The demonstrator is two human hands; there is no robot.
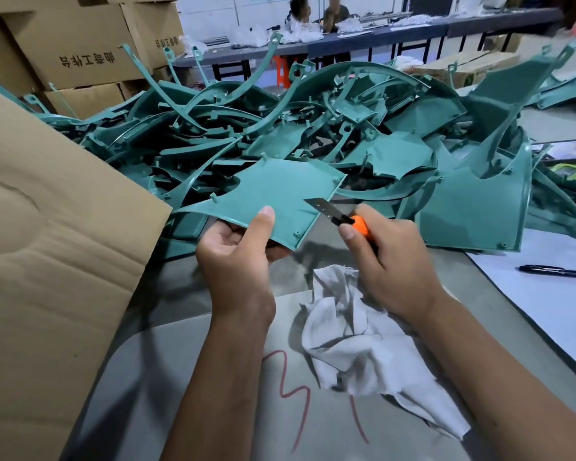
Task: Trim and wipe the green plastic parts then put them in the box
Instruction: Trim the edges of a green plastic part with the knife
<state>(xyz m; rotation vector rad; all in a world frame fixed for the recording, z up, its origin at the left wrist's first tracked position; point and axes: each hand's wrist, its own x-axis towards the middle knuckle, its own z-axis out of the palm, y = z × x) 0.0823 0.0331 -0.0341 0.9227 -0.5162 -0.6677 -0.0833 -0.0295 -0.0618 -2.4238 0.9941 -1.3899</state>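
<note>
Nearest us, a crumpled white cloth rag (356, 341) lies on the grey counter (187, 361). Just beyond the rag, our left hand (238, 257) pinches the near edge of a flat teal-green plastic panel (273, 194), thumb on top, while our right hand (389, 261) grips an orange-handled utility knife (341, 217), blade at the panel's right edge. The panel looks light, stiff and thin, best held near the edge being trimmed. Beyond the rag sits the heap of green plastic parts (313, 128); left of the rag, a brown cardboard box flap (57, 244).
</note>
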